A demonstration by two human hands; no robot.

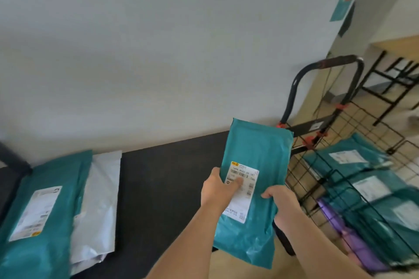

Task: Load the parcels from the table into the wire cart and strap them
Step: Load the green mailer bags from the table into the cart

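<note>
One teal parcel in left hand, right hand — wire cart blurred.

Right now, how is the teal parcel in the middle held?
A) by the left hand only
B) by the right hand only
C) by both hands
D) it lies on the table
C: the left hand and the right hand each grip a side of the parcel.

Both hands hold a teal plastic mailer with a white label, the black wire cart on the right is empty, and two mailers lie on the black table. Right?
Not empty: the head view shows the black wire cart holding several teal plastic mailers and a purple one. The rest is right.
</note>
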